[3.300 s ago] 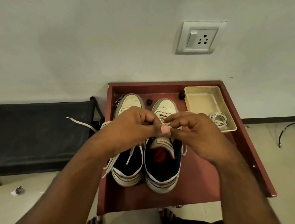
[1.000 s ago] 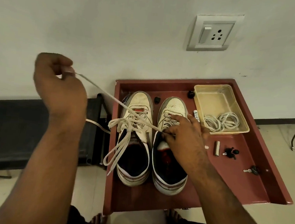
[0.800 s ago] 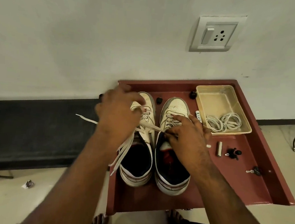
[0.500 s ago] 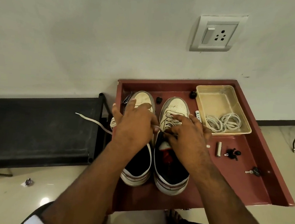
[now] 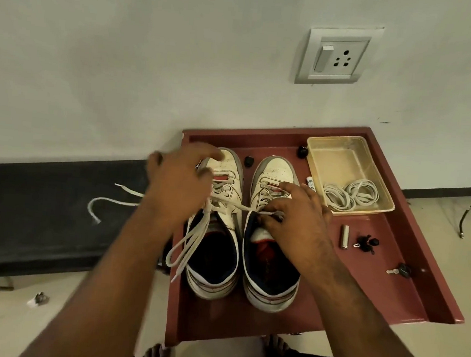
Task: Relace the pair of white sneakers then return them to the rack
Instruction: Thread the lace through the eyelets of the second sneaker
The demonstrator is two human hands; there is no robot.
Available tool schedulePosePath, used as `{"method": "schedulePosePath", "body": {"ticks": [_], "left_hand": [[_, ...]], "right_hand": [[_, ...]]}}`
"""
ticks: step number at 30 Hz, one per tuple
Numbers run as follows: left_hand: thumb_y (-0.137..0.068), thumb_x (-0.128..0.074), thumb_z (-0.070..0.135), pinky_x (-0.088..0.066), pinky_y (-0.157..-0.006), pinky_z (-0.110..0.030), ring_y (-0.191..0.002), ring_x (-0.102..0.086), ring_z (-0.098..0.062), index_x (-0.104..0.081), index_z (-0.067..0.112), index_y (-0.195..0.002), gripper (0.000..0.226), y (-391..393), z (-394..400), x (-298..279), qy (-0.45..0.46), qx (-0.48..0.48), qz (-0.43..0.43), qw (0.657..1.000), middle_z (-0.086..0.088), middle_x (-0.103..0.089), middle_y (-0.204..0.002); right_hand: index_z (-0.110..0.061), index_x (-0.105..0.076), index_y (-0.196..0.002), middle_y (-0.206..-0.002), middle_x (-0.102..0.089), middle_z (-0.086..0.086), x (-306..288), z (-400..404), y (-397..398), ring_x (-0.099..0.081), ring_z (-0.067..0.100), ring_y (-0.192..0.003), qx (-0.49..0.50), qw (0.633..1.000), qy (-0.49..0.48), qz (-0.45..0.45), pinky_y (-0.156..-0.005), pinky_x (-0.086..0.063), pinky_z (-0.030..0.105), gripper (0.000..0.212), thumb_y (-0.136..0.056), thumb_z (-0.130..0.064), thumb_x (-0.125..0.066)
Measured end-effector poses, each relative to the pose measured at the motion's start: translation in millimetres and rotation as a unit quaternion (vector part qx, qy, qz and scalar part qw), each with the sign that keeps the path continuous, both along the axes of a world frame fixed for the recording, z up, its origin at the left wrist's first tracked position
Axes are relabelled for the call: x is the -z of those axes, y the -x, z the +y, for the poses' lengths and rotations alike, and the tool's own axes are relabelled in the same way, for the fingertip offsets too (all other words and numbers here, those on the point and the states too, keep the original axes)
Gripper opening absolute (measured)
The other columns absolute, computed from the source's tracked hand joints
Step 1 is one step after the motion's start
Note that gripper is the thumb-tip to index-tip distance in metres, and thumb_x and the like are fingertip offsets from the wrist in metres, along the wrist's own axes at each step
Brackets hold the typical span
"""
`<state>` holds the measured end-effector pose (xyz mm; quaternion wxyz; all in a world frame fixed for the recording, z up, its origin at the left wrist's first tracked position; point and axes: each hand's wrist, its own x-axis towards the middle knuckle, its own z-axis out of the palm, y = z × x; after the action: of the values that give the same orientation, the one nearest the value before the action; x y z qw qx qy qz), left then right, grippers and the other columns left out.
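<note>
Two white sneakers stand side by side, toes toward the wall, on a red-brown tray table (image 5: pixel 406 279): the left sneaker (image 5: pixel 218 233) and the right sneaker (image 5: pixel 269 268), nearly touching along their inner sides. A white lace (image 5: pixel 243 205) runs taut from the right sneaker's eyelets across to the left sneaker, where further lengths hang in loops over its outer side and past the tray's edge. The right hand (image 5: pixel 298 220) lies over the right sneaker's tongue and upper eyelets, its fingertips drawn together on the lace at the throat of the shoe; it hides most of that shoe's lacing. The left hand (image 5: pixel 178 186) hovers over the left sneaker's outer edge, blurred, fingers spread and slightly bent; whether it touches lace cannot be told. Another lace end (image 5: pixel 108 200) trails out over the dark bench (image 5: pixel 42 219) beside the tray. At the tray's far right corner sits a clear plastic box (image 5: pixel 339 164) holding a coiled white cable (image 5: pixel 351 194). Two small black knobs (image 5: pixel 248 161) lie near the sneakers' toes. On the bare tray to the right rest a small metal cylinder (image 5: pixel 344 236), a black clip-like object (image 5: pixel 366 243) and a key (image 5: pixel 399 271). A wall socket (image 5: pixel 338 57) is set in the white wall above. Bare toes show at the bottom, below the tray.
</note>
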<state>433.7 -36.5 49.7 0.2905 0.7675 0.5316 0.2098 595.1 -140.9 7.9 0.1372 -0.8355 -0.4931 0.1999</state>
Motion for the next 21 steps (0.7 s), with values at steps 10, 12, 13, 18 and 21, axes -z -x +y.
{"method": "schedulePosePath", "body": {"ticks": [10,12,13,18,21], "left_hand": [[-0.095,-0.06,0.034,-0.019,-0.099,-0.039,-0.1,-0.057,-0.011,-0.072,0.032,-0.095,0.013,-36.7,-13.6,15.0,0.047,0.168,0.219,0.96,0.016,-0.058,-0.078],[-0.096,-0.058,0.035,-0.025,-0.094,-0.035,-0.096,-0.055,-0.015,-0.072,0.029,-0.095,0.015,-37.3,-14.4,14.8,0.07,0.18,0.256,0.947,0.012,-0.056,-0.077],[-0.097,-0.055,0.035,-0.029,-0.097,-0.037,-0.099,-0.056,-0.018,-0.07,0.027,-0.096,0.017,-37.9,-15.2,15.9,0.067,0.192,0.284,0.937,0.008,-0.06,-0.083],[-0.095,-0.046,0.031,-0.022,-0.108,-0.055,-0.126,-0.044,-0.035,-0.029,0.028,-0.146,0.054,-43.5,-19.1,19.9,0.057,0.225,0.364,0.902,-0.003,-0.058,-0.131],[-0.089,-0.057,0.026,-0.019,-0.111,-0.061,-0.125,-0.047,-0.027,-0.012,0.035,-0.151,0.077,-45.6,-19.3,14.3,0.063,0.155,0.225,0.96,0.0,-0.057,-0.132]], "right_hand": [[-0.03,-0.058,-0.124,-0.118,-0.054,-0.001,-4.5,-6.8,-18.8,-0.052,0.02,-0.115,0.057,0.998,0.01,0.038,-0.094,-0.043,0.033,0.048,-0.08,-0.029,-0.076],[-0.027,-0.062,-0.113,-0.096,-0.062,-0.004,-4.2,-6.8,-19.5,-0.061,0.018,-0.094,0.073,0.994,0.005,0.076,-0.08,-0.046,0.028,0.037,-0.08,-0.022,-0.076],[-0.026,-0.063,-0.108,-0.086,-0.064,-0.004,-3.4,-6.3,-18.6,-0.062,0.018,-0.086,0.073,0.994,0.003,0.081,-0.075,-0.046,0.027,0.031,-0.08,-0.019,-0.075],[-0.024,-0.066,-0.101,-0.084,-0.068,-0.002,-3.2,-6.7,-16.6,-0.063,0.017,-0.08,0.052,0.997,-0.026,0.048,-0.07,-0.044,0.024,0.021,-0.085,-0.01,-0.068],[-0.024,-0.066,-0.103,-0.086,-0.067,-0.001,-2.5,-5.5,-15.6,-0.062,0.018,-0.081,0.05,0.998,-0.038,0.031,-0.068,-0.042,0.024,0.023,-0.086,-0.007,-0.062]]}}
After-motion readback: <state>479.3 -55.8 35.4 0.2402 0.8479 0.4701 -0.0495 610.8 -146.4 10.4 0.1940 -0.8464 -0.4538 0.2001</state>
